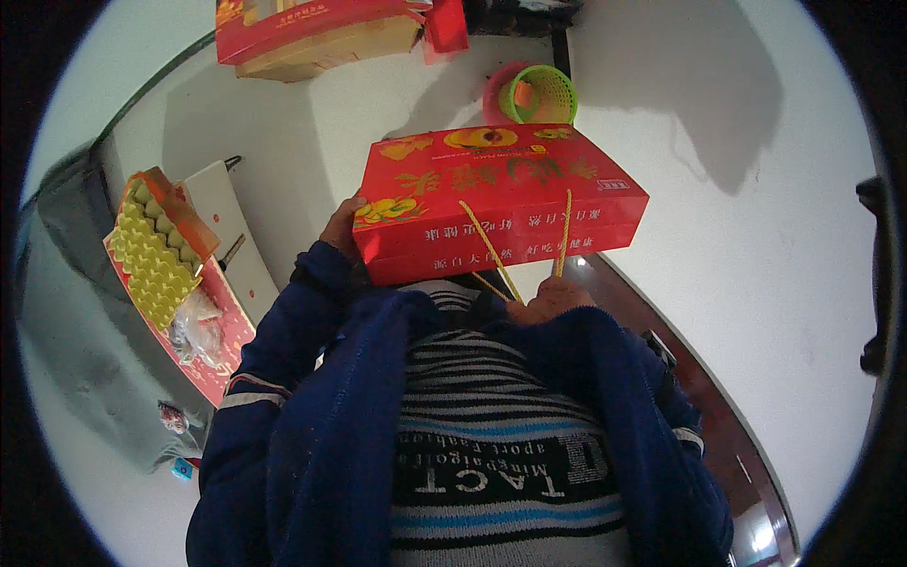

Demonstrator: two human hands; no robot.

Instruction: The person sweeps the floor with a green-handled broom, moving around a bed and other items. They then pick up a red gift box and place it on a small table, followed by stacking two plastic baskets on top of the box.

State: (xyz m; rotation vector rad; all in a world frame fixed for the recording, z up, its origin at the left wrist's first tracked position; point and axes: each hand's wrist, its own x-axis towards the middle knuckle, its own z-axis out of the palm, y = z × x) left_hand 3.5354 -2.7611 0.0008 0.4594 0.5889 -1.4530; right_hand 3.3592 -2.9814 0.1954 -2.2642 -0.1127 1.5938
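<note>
A red cardboard gift box (489, 188) with printed fruit and gold writing is held up before my chest, its wide printed face uppermost. My left hand (345, 228) grips the box at its left end, with most of the fingers hidden. Yellow twisted rope handles (566, 234) come out of the box's near side. My right hand (550, 300) is closed around the ropes close to my jacket, just below the box's near edge. Both sleeves are dark blue.
Yellow egg trays (152, 262) and a clear plastic bag (197, 329) lie on a pink board (230, 340) at the left. A green plastic basket (563, 88) stands beyond the box. More red packaging (319, 32) is at the top. A dark glossy edge (659, 312) runs along the right.
</note>
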